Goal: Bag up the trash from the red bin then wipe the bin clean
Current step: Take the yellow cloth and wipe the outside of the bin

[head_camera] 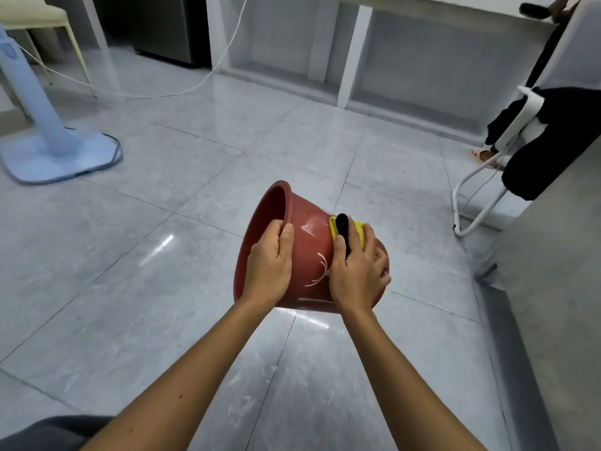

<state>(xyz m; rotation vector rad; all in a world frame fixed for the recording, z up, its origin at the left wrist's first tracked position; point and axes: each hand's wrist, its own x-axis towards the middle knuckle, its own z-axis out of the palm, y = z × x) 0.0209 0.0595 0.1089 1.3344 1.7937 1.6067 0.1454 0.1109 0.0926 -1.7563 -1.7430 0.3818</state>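
At the centre of the frame you hold the red bin (305,242) tipped on its side above the tiled floor (162,255), its mouth facing the upper left. Your left hand (270,262) grips the rim, thumb outside, fingers curled inside. Your right hand (357,271) presses a yellow sponge (357,231) with a black handle (342,227) against the bin's outer wall, fingers closed around it.

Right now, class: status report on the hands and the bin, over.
Left hand grips red bin at rim. Right hand presses yellow sponge on its outside. Nothing obstructing.
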